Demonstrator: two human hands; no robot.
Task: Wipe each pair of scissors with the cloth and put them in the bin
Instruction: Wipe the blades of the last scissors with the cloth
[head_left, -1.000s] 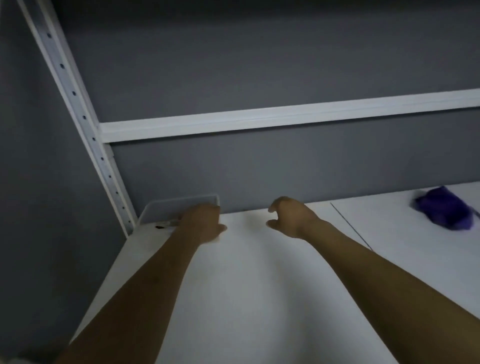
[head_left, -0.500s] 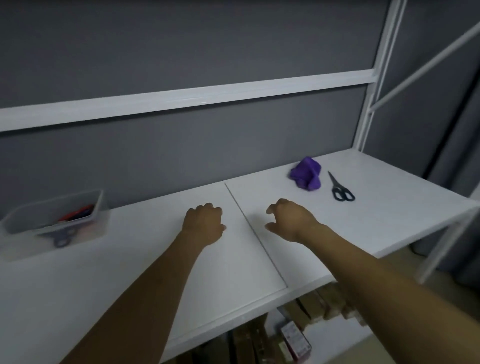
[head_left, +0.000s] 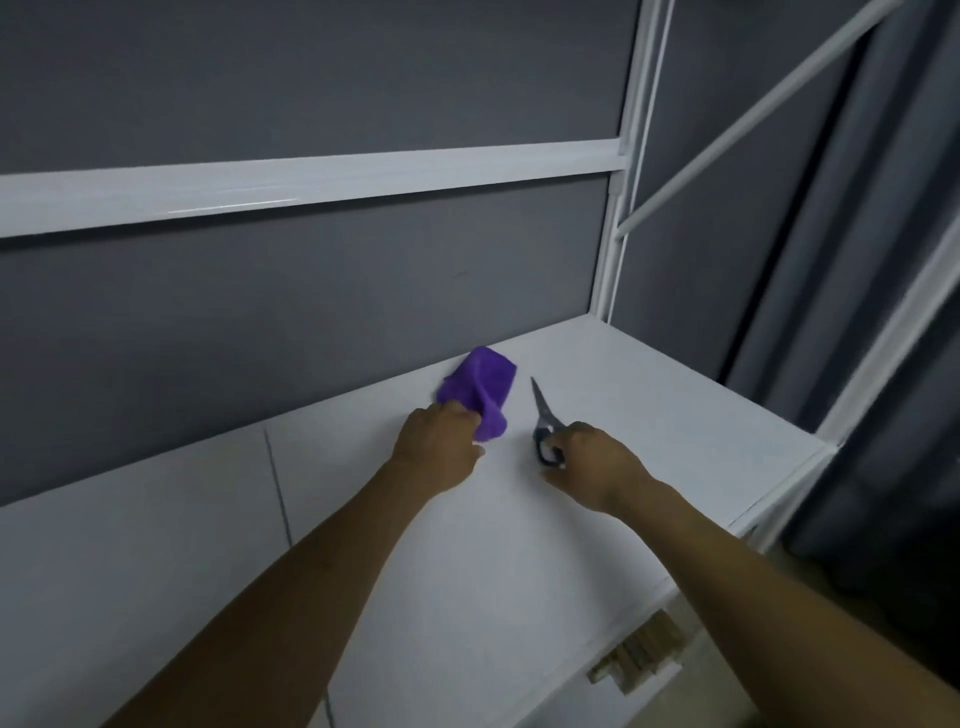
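Purple cloth (head_left: 480, 387) lies bunched on the white counter (head_left: 675, 426), far from the viewer and close against the grey wall panel (head_left: 311, 322). The left hand (head_left: 439, 447) is on the cloth's near end, its fingers (head_left: 464, 414) curled into the fabric and grasping it, so that a fold of cloth bulges out to the right of the knuckles.

Just to the right of the cloth, a pair of scissors (head_left: 543, 410) lies flat on the counter. The blades are closed, with the metal tip pointing to the far side and the dark handles toward the near side. The right hand (head_left: 595, 462) reaches in from the right and covers part of the handles. Its fingers (head_left: 563, 441) are curled over the loops and its thumb is low beside them, taking hold of the scissors. How firm that grasp is cannot be told. Cloth and scissors are near each other but not touching, and the two hands are apart.

A thin seam (head_left: 278, 493) crosses the counter on the left. Along the wall runs a white horizontal rail (head_left: 311, 182), which meets a white upright post (head_left: 621, 208) at the far right corner, and a slanted white bar (head_left: 753, 109) rises from that post. Dark grey curtains (head_left: 841, 291) hang on the right. Under the counter's near right edge, some brown cardboard boxes (head_left: 639, 654) show dimly.
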